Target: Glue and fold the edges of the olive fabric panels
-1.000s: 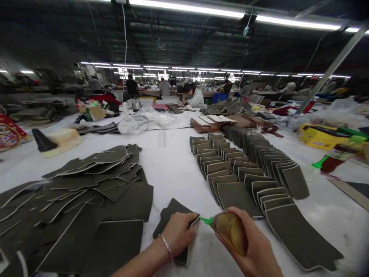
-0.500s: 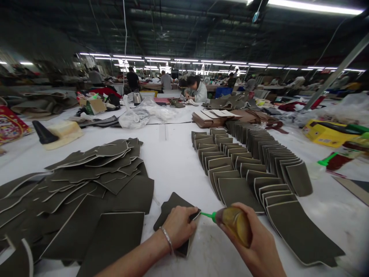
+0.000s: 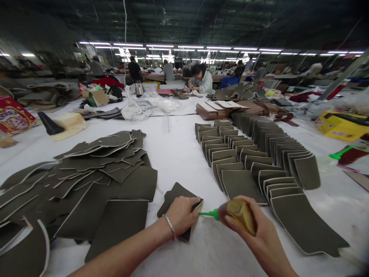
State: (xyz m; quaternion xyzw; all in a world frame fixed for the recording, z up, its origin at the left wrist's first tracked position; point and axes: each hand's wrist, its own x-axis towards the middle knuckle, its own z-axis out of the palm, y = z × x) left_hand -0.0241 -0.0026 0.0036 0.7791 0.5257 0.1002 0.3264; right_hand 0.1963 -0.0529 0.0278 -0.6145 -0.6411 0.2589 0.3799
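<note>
My left hand [image 3: 182, 215], with a silver bracelet at the wrist, grips a small dark olive sheet piece [image 3: 176, 191] with pale edges on the table. Its index finger lies along the piece near the right corner; the thumb is mostly hidden. In my right hand [image 3: 259, 223] is a squeeze bottle [image 3: 238, 215] of amber liquid, tilted on its side. The thin green nozzle [image 3: 208, 214] points left, its tip at the piece's right edge. A heap of similar olive pieces [image 3: 115, 227] lies left of my hands. Fanned rows of olive pieces [image 3: 242, 184] lie to the right.
The white table [image 3: 173, 150] runs between heap and rows. Farther back are brown pieces [image 3: 211, 111], clear plastic bags [image 3: 138, 107] and a black-handled tool [image 3: 52, 123]. A yellow box [image 3: 340, 125] stands at right. A person [image 3: 203, 80] sits across the table.
The nozzle tip has shifted from the piece's right corner a little way along its edge toward me. My left hand keeps its hold. The camera view has tilted slightly down.
</note>
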